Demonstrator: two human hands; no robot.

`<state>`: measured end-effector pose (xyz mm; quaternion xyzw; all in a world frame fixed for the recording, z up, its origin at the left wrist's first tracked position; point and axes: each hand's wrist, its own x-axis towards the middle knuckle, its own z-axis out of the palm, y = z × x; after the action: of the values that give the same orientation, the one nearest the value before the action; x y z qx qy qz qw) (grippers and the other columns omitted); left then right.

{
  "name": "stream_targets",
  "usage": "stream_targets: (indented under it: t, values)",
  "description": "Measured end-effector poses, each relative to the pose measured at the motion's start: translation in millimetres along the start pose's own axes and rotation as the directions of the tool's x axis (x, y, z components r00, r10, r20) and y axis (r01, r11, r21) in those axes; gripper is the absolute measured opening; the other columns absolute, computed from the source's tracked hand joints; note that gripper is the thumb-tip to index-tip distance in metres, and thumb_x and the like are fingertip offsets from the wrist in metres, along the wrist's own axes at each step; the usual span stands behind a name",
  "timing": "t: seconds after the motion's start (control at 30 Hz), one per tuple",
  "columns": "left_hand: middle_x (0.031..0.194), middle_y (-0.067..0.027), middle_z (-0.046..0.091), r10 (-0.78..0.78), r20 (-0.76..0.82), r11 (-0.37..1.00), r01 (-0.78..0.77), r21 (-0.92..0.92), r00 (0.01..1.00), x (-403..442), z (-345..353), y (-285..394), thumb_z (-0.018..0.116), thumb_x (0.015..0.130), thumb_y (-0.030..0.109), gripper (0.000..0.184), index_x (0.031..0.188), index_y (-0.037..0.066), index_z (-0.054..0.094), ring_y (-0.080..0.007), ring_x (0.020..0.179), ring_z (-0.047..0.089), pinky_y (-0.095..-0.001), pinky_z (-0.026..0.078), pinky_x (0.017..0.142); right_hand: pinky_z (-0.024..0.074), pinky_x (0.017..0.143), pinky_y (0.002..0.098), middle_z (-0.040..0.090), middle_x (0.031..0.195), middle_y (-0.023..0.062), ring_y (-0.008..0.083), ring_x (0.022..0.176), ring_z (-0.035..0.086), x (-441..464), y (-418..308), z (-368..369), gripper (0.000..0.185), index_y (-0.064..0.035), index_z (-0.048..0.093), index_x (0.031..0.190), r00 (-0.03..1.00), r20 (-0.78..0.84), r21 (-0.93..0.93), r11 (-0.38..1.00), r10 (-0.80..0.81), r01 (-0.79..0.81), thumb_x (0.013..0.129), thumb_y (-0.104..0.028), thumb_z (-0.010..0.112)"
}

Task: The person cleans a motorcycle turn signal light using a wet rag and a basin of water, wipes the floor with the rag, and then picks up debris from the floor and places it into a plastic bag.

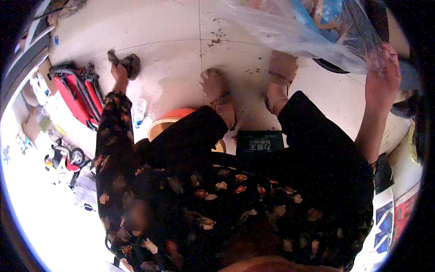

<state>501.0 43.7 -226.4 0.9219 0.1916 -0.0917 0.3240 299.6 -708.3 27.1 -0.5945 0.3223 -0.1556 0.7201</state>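
Note:
My left hand (119, 75) is stretched out over the floor at the left, its fingers closed around a dark, lumpy object (131, 66). Its kind is too dark to make out. On the right, my right hand (384, 65) grips the edge of a clear plastic bag (290, 27). Blue and brownish contents (328, 18) show through the bag, which hangs at the top right. A dark round rim (331, 67) shows partly beneath it.
Between my sandalled feet (216, 88) and me sits a dark green box (259, 142) with white characters. An orange bucket (171, 117) stands by my leg, near a clear bottle (139, 110). A red folded item (74, 97) lies left. Dark crumbs (217, 34) dot the tiles.

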Motion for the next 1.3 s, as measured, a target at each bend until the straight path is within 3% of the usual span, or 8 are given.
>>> stream_targets:
  t: [0.13, 0.17, 0.27, 0.7, 0.9, 0.97, 1.07, 1.3]
  values:
    - [0.106, -0.0198, 0.057, 0.106, -0.022, 0.956, -0.096, 0.276, 0.994, -59.1, 46.3, 39.3, 0.049, 0.073, 0.002, 0.044, 0.116, -0.003, 0.053, -0.0383, 0.101, 0.053, -0.0456, 0.043, 0.091, 0.0377, 0.099, 0.0341, 0.056, 0.113, 0.0043, 0.0164, 0.109, 0.051, 3.3, 4.4, -19.8, 0.024, -0.0019, 0.057, 0.113, 0.999, 0.039, -0.201, 0.979, -0.005, 0.013, 0.092, -0.013, 0.052]
    - [0.105, -0.0201, 0.057, 0.484, 0.031, 0.791, -0.452, 0.413, 0.875, -86.9, 62.6, 68.4, 0.048, 0.072, 0.001, 0.041, 0.113, -0.002, 0.053, -0.0377, 0.100, 0.053, -0.0449, 0.043, 0.090, 0.0384, 0.097, 0.0336, 0.056, 0.113, 0.0042, 0.0157, 0.108, 0.051, 3.6, 4.4, -15.8, 0.025, -0.0018, 0.057, 0.114, 0.996, 0.042, -0.406, 0.910, -0.079, 0.089, 0.092, -0.012, 0.051]
    - [0.129, -0.0248, 0.042, 0.377, 0.241, 0.862, -0.434, 0.263, 0.895, -132.9, 106.9, 142.7, 0.049, 0.070, -0.002, 0.056, 0.126, -0.002, 0.043, -0.0418, 0.120, 0.038, -0.0472, 0.032, 0.103, 0.0399, 0.095, 0.0313, 0.056, 0.115, 0.0043, 0.0150, 0.104, 0.053, 4.6, 10.9, -18.0, 0.025, -0.0017, 0.057, 0.114, 0.987, 0.129, 0.097, 0.990, 0.094, -0.107, 0.092, -0.010, 0.052]
    - [0.120, -0.0193, 0.050, 0.853, 0.158, 0.522, -0.817, -0.244, 0.498, -102.1, 117.3, 245.5, 0.042, 0.071, -0.006, 0.055, 0.123, 0.004, 0.054, -0.0356, 0.113, 0.047, -0.0403, 0.038, 0.101, 0.0470, 0.079, 0.0312, 0.056, 0.109, 0.0029, 0.0139, 0.093, 0.056, -6.3, 0.6, 23.1, 0.021, -0.0021, 0.057, 0.111, 0.997, 0.080, 0.055, 0.998, -0.010, 0.006, 0.091, -0.011, 0.056]
    - [0.127, -0.0220, 0.049, 0.726, 0.257, 0.587, -0.769, 0.251, 0.638, 43.2, 128.2, 201.1, 0.051, 0.078, 0.006, 0.052, 0.130, 0.006, 0.048, -0.0398, 0.114, 0.048, -0.0435, 0.041, 0.100, 0.0475, 0.082, 0.0296, 0.055, 0.111, 0.0035, 0.0137, 0.096, 0.056, -3.0, 2.5, 16.1, 0.021, -0.0026, 0.059, 0.110, 0.995, 0.099, 0.068, 0.997, 0.016, -0.022, 0.091, -0.010, 0.057]
    - [0.119, -0.0212, 0.054, 0.862, 0.138, 0.386, -0.807, 0.446, 0.488, 27.0, 151.4, 197.4, 0.053, 0.079, 0.010, 0.048, 0.127, 0.006, 0.048, -0.0416, 0.104, 0.053, -0.0463, 0.046, 0.091, 0.0477, 0.083, 0.0301, 0.054, 0.113, 0.0042, 0.0139, 0.097, 0.055, 0.9, 4.0, 9.8, 0.020, -0.0030, 0.060, 0.109, 0.994, 0.108, -0.035, 0.999, -0.011, 0.015, 0.090, -0.010, 0.057]
    - [0.102, -0.0178, 0.060, 0.782, 0.321, 0.587, -0.805, -0.091, 0.534, -43.6, 170.8, 214.7, 0.051, 0.082, 0.010, 0.033, 0.114, 0.006, 0.056, -0.0365, 0.093, 0.058, -0.0448, 0.047, 0.082, 0.0478, 0.084, 0.0311, 0.054, 0.115, 0.0054, 0.0146, 0.098, 0.055, 4.4, 6.9, 0.3, 0.020, -0.0028, 0.061, 0.109, 0.985, 0.166, -0.235, 0.968, -0.047, 0.086, 0.090, -0.010, 0.057]
    - [0.126, -0.0154, 0.052, 0.829, 0.492, 0.379, -0.914, -0.143, 0.266, -168.5, 182.4, 238.2, 0.051, 0.070, -0.007, 0.059, 0.127, 0.009, 0.052, -0.0353, 0.118, 0.046, -0.0429, 0.038, 0.102, 0.0408, 0.094, 0.0327, 0.053, 0.118, 0.0053, 0.0171, 0.107, 0.052, -0.8, 7.7, 24.1, 0.024, 0.0004, 0.056, 0.113, 0.996, 0.087, 0.153, 0.988, 0.015, -0.028, 0.092, -0.010, 0.052]
